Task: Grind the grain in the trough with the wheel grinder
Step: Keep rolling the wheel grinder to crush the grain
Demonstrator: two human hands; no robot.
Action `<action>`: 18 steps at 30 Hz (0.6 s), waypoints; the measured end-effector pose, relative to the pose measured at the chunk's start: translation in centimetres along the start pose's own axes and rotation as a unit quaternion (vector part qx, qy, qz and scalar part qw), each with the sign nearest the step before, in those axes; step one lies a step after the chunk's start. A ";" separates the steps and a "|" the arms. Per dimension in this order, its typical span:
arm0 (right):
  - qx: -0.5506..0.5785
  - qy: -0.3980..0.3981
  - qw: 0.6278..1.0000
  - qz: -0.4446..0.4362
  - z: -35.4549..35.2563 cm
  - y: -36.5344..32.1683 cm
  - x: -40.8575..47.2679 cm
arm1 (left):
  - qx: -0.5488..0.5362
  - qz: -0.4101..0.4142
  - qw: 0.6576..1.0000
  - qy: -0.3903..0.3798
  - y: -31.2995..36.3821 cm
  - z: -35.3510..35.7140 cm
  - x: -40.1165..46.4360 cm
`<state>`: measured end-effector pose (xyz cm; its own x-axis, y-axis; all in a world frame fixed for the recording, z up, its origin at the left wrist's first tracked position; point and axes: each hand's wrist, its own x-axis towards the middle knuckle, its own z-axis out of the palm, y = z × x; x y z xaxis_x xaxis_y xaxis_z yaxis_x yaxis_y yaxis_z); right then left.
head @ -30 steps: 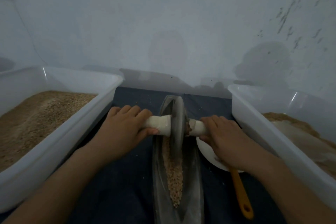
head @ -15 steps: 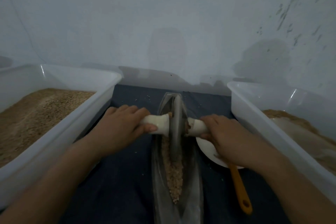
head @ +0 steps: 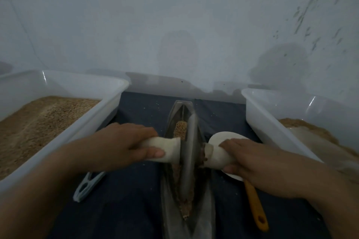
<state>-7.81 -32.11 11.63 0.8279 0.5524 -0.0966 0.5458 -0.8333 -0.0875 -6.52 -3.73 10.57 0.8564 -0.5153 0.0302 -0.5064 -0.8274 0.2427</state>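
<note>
- Hands: left hand (head: 124, 144) and right hand (head: 258, 163) each grip a wheel grinder (head: 189, 153) handle, wheel in the trough (head: 204, 205).
- White bins (head: 108, 106) flank the trough; orange-handled scoop (head: 254, 205) lies under the right hand.

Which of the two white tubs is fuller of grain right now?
The tub on the left: its grain spreads across most of the tub, well up the walls. The tub on the right shows only a low heap against its far side.
</note>
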 end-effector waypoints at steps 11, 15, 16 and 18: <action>-0.060 0.164 0.984 0.045 2.5 1.8 3.9 | 0.145 -0.078 0.973 0.162 -0.3 2.6 2.6; -0.096 0.262 0.958 0.067 4.4 2.7 6.0 | 0.175 -0.094 0.946 0.256 -0.3 4.0 3.6; -0.099 0.259 0.958 0.072 4.6 2.9 6.1 | 0.182 -0.082 0.941 0.272 -0.1 4.0 3.7; -0.097 0.230 0.966 0.070 4.4 3.0 5.7 | 0.192 -0.066 0.942 0.266 0.2 3.7 3.6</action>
<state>-2.02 -31.37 6.45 0.8403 0.4051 0.3604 0.4021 -0.9115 0.0869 -3.92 -6.51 7.14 0.7924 -0.3013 0.5304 -0.3028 -0.9491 -0.0867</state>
